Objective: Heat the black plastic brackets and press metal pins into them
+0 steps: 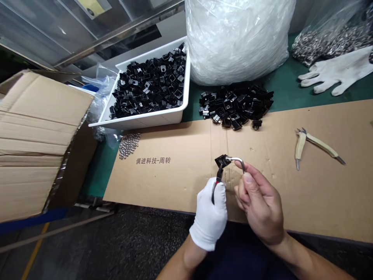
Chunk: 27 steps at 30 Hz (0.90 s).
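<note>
My left hand (210,214), in a white glove, is closed around a pair of pliers (219,174) with dark jaws and a bit of red at the handle. Those jaws grip a small black part (222,160) above the cardboard. Bare and pinching, my right hand (259,198) holds a bent hex key (239,159) between thumb and fingers. The key's far end meets the right side of the black part, at a silvery piece; whether it sits inside cannot be made out. Most of the pliers' handles are hidden in the glove.
A white bin (140,118) of black parts stands at the back left, with a pile of similar parts (236,105) beside it. Small metal pieces (130,145) lie on the cardboard sheet (175,179). Cutters (316,146), a spare glove (338,72) and a big plastic bag (239,39) are around.
</note>
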Motion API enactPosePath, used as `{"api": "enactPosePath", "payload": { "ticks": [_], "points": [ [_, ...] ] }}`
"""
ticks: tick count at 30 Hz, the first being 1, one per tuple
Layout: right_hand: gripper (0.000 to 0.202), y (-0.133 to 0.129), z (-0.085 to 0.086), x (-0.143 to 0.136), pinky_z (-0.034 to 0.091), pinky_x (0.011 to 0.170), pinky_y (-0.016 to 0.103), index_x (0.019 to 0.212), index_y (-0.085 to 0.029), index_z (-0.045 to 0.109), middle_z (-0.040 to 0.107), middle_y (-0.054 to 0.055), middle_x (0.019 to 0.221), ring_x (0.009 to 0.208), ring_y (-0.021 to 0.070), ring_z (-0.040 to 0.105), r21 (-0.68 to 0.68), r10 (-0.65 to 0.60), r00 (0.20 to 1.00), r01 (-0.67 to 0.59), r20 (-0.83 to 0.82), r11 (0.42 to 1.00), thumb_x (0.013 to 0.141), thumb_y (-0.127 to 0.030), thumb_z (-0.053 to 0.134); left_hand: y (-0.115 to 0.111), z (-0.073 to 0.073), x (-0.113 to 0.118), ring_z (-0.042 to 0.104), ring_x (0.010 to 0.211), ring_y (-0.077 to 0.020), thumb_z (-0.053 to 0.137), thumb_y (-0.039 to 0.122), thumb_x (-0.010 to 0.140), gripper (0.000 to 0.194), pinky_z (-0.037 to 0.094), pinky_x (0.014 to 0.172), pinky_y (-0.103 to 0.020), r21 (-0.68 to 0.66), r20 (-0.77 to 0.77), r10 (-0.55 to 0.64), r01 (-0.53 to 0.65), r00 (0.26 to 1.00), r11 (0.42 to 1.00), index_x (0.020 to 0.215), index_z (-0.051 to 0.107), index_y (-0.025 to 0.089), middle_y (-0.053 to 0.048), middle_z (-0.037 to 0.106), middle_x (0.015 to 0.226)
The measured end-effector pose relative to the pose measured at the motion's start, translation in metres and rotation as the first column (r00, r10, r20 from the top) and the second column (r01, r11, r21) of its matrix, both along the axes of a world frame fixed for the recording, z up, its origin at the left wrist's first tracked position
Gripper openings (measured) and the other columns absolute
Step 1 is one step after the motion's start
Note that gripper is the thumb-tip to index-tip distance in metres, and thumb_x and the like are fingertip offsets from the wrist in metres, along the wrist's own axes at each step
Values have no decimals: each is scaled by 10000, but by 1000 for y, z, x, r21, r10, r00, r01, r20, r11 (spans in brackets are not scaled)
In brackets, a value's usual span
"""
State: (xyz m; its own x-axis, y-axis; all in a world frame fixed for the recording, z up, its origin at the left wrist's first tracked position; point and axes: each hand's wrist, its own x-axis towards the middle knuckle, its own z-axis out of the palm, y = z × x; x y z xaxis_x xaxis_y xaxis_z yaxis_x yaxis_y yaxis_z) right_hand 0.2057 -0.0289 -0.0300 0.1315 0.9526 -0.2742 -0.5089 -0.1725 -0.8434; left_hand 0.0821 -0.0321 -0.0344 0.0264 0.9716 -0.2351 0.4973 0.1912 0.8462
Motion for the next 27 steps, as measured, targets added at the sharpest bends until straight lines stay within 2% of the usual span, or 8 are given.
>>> {"api": "enactPosePath", "payload": {
  "ticks": [7, 10, 15, 22, 24, 27],
  "points": [
    [443, 3, 20, 28, 231, 404, 181, 1384, -217, 636, 302, -83, 589, 489, 74, 267, -194, 88, 990, -109, -114, 975, 1009, -453, 623, 5, 2, -13, 534, 731, -141, 389, 341, 1078, 276, 383, 697, -275, 87, -136, -137, 150, 981, 985, 897, 542, 198, -14, 616, 841],
    [436, 6, 24, 39, 205, 386, 169, 1358, -212, 650, 300, -86, 593, 476, 63, 237, -230, 135, 983, -162, -127, 960, 1004, -465, 623, 7, 3, -18, 541, 747, -147, 412, 328, 1067, 250, 389, 709, -275, 118, -167, -170, 191, 971, 975, 904, 549, 196, -16, 617, 852],
    [410, 11, 26, 47, 190, 362, 150, 1339, -220, 649, 290, -96, 589, 458, 55, 187, -264, 203, 959, -252, -198, 931, 1004, -456, 616, 9, 3, -20, 531, 745, -144, 403, 342, 1073, 258, 390, 722, -274, 96, -149, -192, 207, 970, 974, 912, 545, 198, -13, 611, 856],
    [333, 18, 26, 51, 141, 343, 138, 1272, -223, 661, 283, -108, 556, 447, 55, 113, -334, 186, 904, -324, -384, 885, 994, -402, 627, 10, -2, -23, 466, 678, -132, 355, 466, 1079, 367, 370, 665, -279, -4, -53, -100, 100, 994, 995, 881, 514, 201, -5, 557, 797],
    [312, 21, 27, 49, 138, 335, 134, 1238, -219, 673, 279, -111, 548, 439, 51, 103, -351, 200, 899, -347, -391, 870, 986, -399, 638, 10, -6, -25, 442, 641, -121, 360, 517, 1068, 400, 365, 624, -268, -57, 44, -44, 47, 998, 997, 871, 508, 202, 5, 531, 765],
    [276, 25, 28, 43, 145, 321, 129, 1161, -200, 699, 297, -109, 531, 417, 44, 119, -384, 230, 901, -372, -367, 845, 969, -394, 656, 8, -10, -25, 432, 581, -102, 378, 599, 1039, 448, 356, 555, -241, -176, 259, 133, -89, 957, 980, 895, 523, 200, 22, 503, 719]
  ]
}}
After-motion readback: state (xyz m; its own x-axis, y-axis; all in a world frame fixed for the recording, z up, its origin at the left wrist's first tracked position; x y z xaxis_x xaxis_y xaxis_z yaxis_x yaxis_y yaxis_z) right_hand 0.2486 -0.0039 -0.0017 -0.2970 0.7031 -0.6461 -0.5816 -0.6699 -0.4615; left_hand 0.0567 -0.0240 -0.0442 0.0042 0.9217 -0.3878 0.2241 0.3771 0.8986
